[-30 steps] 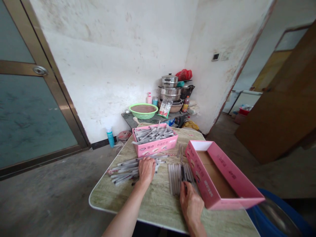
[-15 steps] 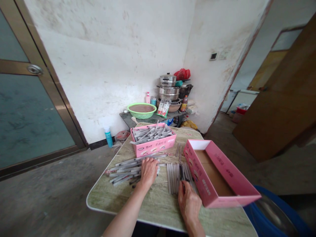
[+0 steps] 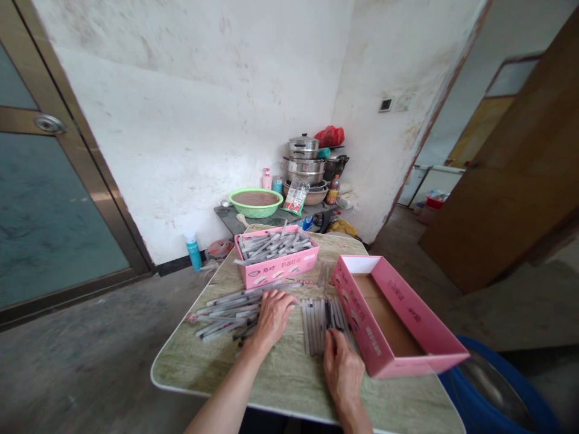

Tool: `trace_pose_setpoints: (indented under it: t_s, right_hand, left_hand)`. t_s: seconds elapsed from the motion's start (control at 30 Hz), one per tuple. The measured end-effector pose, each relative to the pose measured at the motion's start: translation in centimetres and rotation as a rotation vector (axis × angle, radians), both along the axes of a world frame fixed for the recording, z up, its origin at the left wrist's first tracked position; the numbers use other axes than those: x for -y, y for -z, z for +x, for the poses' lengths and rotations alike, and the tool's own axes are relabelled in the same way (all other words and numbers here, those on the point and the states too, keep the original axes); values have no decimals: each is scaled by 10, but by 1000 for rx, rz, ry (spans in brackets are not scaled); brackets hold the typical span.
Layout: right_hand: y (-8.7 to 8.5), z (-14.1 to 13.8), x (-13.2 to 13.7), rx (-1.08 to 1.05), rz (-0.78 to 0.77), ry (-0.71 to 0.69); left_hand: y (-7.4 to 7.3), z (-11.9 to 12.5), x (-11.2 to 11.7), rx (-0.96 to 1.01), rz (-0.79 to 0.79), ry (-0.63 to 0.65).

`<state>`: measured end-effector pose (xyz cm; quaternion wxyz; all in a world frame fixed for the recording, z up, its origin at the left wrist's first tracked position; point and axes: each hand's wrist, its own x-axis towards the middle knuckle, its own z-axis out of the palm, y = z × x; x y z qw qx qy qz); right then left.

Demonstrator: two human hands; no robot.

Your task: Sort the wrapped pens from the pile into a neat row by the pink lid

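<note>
My left hand (image 3: pixel 274 319) reaches over the right edge of a loose pile of translucent pens (image 3: pixel 226 310) with dark ends. Its fingers are bent together, and a pale pen (image 3: pixel 299 302) sticks out at the fingertips. To the right, a row of pens (image 3: pixel 312 328) lies side by side on the table. My right hand (image 3: pixel 344 367) is at the near end of this row, thumb and fingers pinched on a dark pen (image 3: pixel 329 319). Its lower end is hidden by the fingers.
A pink box (image 3: pixel 280 269) heaped with pens stands at the far side of the table (image 3: pixel 280 386). An open pink box (image 3: pixel 407 328) with a bare brown bottom is at the right. Behind are a green basin (image 3: pixel 256 211) and stacked pots (image 3: pixel 305 163). A blue tub (image 3: pixel 511 386) stands at the lower right.
The whole view has shifted slightly to the left. My left hand has moved a little rightward toward the row, relative to the pile. My right hand stays at the row's near end.
</note>
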<state>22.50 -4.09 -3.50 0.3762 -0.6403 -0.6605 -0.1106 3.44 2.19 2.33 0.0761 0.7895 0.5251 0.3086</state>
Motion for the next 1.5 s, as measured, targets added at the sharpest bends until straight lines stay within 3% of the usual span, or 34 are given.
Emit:
trace_pose_setpoints:
  t_s: [0.13,0.33,0.4,0.5,0.57,0.63,0.73,0.87,1.27,1.5]
  right_hand:
    - [-3,1,1,-125,-24,-47]
    - [-6,0,4,-187,-75,-144]
    - [-6,-1,5,-200,-82,-188]
    - [-6,0,6,-252,-58,-203]
    - [-4,1,5,-280,-25,-169]
    - [-2,1,5,-296,7,-135]
    - [-1,0,5,-303,18,-154]
    - [-4,-4,6,-258,-17,-298]
    - [-9,-7,6,-160,-90,-417]
    - [-7,-7,6,-151,-61,-406]
  left_hand:
    - [-9,10,14,22,63,150]
    - [-9,21,24,9,81,242]
    - [-6,22,23,82,98,228]
    - [6,27,22,385,124,55]
    - [17,33,22,677,43,-85]
    - [27,40,25,957,-165,-145]
    - [35,51,32,1223,-506,-42]
    - [35,57,38,1402,-598,135]
    - [37,50,36,1448,-522,150]
    - [41,52,34,1438,-527,106]
